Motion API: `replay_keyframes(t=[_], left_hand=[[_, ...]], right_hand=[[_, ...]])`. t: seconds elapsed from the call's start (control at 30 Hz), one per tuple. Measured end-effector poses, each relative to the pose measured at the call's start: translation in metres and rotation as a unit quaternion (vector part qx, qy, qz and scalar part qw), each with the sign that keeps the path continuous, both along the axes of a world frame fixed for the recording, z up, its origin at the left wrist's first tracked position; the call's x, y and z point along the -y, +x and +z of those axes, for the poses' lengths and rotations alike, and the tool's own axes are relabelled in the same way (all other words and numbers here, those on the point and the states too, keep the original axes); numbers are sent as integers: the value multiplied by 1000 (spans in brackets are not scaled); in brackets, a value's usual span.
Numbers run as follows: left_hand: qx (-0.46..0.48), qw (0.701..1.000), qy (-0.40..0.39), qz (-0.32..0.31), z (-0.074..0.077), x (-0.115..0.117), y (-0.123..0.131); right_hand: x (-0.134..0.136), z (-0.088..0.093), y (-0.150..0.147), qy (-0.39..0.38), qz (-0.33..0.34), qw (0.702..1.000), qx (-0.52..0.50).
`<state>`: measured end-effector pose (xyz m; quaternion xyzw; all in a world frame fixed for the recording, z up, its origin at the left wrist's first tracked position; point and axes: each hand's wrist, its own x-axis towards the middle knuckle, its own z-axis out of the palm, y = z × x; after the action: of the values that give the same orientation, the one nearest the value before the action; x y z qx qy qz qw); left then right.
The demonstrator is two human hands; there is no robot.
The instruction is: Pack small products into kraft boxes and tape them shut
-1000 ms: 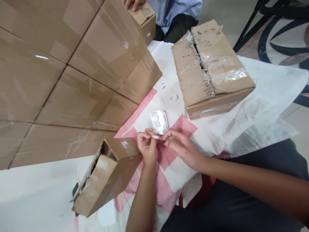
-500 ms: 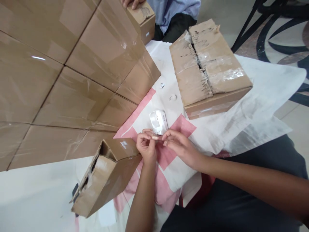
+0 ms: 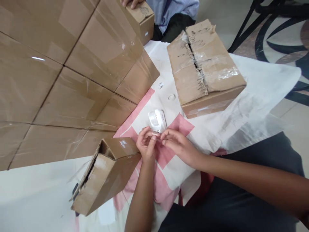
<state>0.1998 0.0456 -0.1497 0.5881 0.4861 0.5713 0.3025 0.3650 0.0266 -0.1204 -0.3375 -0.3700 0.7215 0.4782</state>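
Note:
My left hand [image 3: 146, 140] is closed in a pinch, thumb against the fingers, on a small thing too tiny to name. Just to its right, my right hand [image 3: 178, 145] has its fingertips drawn together near the left fingertips. What those right fingers hold, if anything, is hidden. Directly beyond both hands lies a small white plastic device [image 3: 161, 118] with a rounded clear-looking part and dark print on its side. A pale ring [image 3: 171, 97] and a small white scrap [image 3: 161, 85] rest on the cloth farther off.
A tall stack of taped cartons [image 3: 79, 77] rises on the left. One torn carton [image 3: 106, 183] stands beside my left forearm; another worn carton [image 3: 207, 67] sits back right. A white and pink cloth [image 3: 175, 180] lies underneath. Another person's hand [image 3: 132, 3] rests on a far carton [image 3: 145, 24].
My left fingers have shifted slightly, with the thumb moving over the small thing. My right hand stays close beside them. The view has moved a little; the cartons and the white device stay put.

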Motion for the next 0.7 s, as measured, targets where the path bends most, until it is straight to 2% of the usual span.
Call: replay_keyframes(t=[0.2, 0.43, 0.6, 0.7], left_hand=[[-54, 997, 45, -12, -4, -2, 0], [-54, 998, 30, 1, -6, -3, -5], [14, 997, 53, -55, -1, -3, -2], [17, 996, 44, -73, 1, -4, 0]], right_hand=[[0, -2, 0, 8, -2, 1000, -12], [0, -2, 0, 9, -4, 1000, -7], [3, -4, -2, 16, -3, 1000, -14], [4, -6, -3, 16, 0, 1000, -20]])
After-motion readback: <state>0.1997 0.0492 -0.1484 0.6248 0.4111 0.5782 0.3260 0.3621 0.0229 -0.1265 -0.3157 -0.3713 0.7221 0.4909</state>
